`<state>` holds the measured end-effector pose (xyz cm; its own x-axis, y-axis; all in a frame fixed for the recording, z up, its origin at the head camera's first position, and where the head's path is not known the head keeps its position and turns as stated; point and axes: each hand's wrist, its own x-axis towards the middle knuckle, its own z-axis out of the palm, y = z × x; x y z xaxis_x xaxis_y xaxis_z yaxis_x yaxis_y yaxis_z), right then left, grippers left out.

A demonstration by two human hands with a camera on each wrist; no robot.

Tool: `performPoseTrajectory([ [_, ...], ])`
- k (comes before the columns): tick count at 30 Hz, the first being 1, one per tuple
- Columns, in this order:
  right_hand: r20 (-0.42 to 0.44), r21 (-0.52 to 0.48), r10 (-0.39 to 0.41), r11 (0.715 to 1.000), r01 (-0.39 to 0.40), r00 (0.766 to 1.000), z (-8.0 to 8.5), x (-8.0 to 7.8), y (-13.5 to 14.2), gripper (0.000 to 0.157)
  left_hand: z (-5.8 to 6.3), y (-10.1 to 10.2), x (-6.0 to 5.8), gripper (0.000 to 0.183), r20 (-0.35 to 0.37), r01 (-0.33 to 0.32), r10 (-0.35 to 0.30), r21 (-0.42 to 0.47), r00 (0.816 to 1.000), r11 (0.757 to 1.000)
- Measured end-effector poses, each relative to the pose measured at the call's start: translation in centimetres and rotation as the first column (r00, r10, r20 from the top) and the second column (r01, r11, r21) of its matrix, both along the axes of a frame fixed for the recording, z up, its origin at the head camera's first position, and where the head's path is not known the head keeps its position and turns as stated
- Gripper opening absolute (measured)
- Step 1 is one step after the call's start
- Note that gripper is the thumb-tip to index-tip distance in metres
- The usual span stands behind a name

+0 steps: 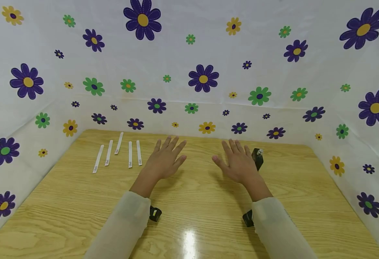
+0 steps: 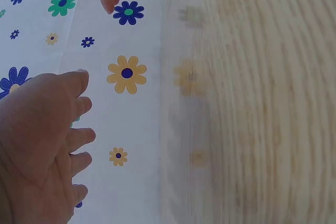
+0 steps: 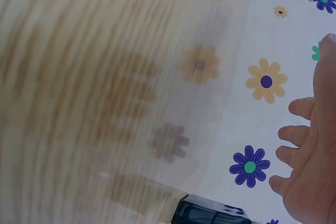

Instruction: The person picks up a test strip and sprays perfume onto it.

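Observation:
My left hand [image 1: 164, 160] is held palm down above the wooden table, its fingers extended and spread, with nothing in it. To its left lie several narrow white paper strips [image 1: 130, 154], each with small dark print at the near end. My right hand [image 1: 238, 161] mirrors it on the other side, also empty with fingers spread. Just beyond its outer edge stands a dark glass bottle [image 1: 258, 158] with a silvery spray nozzle, partly hidden by the hand. In the right wrist view the bottle [image 3: 210, 211] shows at the bottom edge, apart from the fingers.
The light wooden table [image 1: 189, 194] has a glossy surface with reflections. White cloth [image 1: 163, 57] printed with purple, green and yellow flowers encloses the back and both sides. Black wrist straps [image 1: 155, 214] show below both sleeves.

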<state>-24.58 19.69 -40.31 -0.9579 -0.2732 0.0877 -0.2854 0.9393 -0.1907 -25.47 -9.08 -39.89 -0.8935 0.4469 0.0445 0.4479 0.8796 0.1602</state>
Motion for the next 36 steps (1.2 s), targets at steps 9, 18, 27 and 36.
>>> performPoseTrajectory([
  [9, 0.002, -0.011, 0.033, 0.999, -0.033, 0.999, 0.0, -0.2, -0.1, 0.083, 0.3, -1.1, 0.2, 0.062, 0.054, -0.029, 0.030, -0.025, 0.998, 0.999],
  [18, -0.035, 0.055, 0.067, 0.996, -0.065, 0.997, 0.8, -0.6, 0.1, 0.078, 0.0, -4.7, -0.3, 0.064, 0.081, -0.079, 0.076, 0.034, 0.994, 0.996],
  [27, -0.059, 0.117, 0.086, 0.990, -0.078, 0.995, 2.6, -1.0, 1.0, 0.077, -0.7, -8.1, -0.9, 0.066, 0.136, -0.139, 0.126, 0.090, 0.983, 0.986],
  [36, -0.070, 0.165, 0.082, 0.984, -0.070, 0.994, 4.0, -1.4, 3.2, 0.075, -1.1, -11.3, -1.2, 0.075, 0.226, -0.186, 0.137, 0.213, 0.964, 0.959],
])
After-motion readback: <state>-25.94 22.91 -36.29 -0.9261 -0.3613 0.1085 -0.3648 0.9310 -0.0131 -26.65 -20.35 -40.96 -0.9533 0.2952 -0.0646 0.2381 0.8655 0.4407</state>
